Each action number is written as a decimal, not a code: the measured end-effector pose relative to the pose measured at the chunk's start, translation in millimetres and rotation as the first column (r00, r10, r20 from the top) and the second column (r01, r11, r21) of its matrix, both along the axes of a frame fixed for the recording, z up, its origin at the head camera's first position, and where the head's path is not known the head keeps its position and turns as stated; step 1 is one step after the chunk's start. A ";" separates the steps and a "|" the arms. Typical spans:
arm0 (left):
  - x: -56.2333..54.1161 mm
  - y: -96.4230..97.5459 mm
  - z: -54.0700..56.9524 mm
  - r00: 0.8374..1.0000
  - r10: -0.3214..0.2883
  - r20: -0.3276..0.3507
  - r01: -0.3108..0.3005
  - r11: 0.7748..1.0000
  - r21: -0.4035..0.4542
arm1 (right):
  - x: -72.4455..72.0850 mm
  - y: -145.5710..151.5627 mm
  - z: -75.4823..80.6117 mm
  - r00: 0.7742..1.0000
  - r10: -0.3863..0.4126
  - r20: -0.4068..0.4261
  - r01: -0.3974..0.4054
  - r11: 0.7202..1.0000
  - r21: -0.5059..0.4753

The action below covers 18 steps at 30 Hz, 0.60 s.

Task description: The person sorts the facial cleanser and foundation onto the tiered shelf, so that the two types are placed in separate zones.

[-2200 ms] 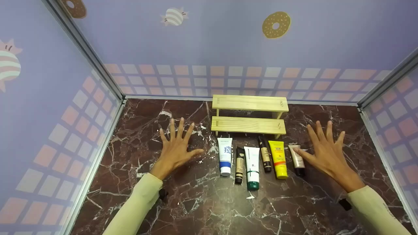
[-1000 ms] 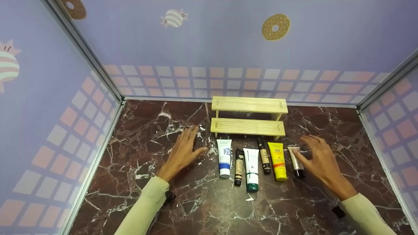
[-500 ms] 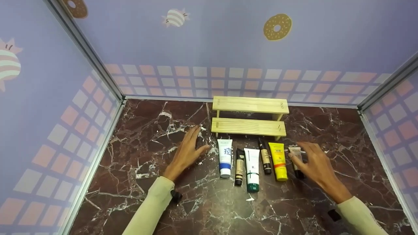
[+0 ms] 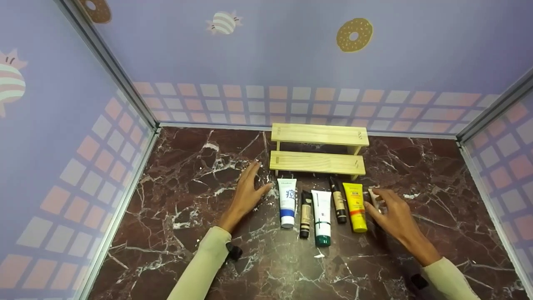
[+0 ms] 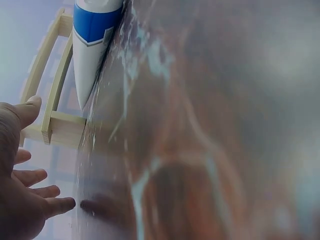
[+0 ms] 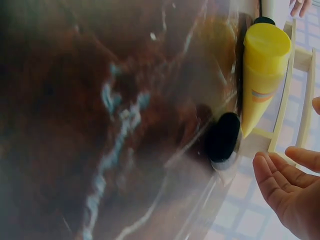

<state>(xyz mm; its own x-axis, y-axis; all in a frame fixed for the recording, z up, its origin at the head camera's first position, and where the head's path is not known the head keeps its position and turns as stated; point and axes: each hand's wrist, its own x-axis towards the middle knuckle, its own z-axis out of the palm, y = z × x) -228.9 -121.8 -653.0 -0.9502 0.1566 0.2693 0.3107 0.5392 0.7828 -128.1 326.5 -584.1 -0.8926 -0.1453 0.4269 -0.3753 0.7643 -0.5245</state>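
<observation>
Right of the yellow plastic tube [image 4: 355,207], pointing nearly its way, a small pale black-capped tube [image 6: 224,142] lies below the right hand [image 4: 393,216], fingers parted, empty.

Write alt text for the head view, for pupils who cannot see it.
A right hand reaches over the rightmost tube of six on a dark marbled tabletop. The left hand is open beside the leftmost tube; a two-tier wooden stand is behind them.

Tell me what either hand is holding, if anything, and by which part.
Nothing is held: the left hand is empty, and the right hand hovers over the rightmost tube, fingers not closed around it.
</observation>
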 end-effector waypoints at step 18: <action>11.4 27.1 36.0 0.998 0.051 0.042 -0.059 0.971 0.230 | 3.0 -15.9 -15.3 0.991 -0.032 0.130 0.048 0.991 -0.122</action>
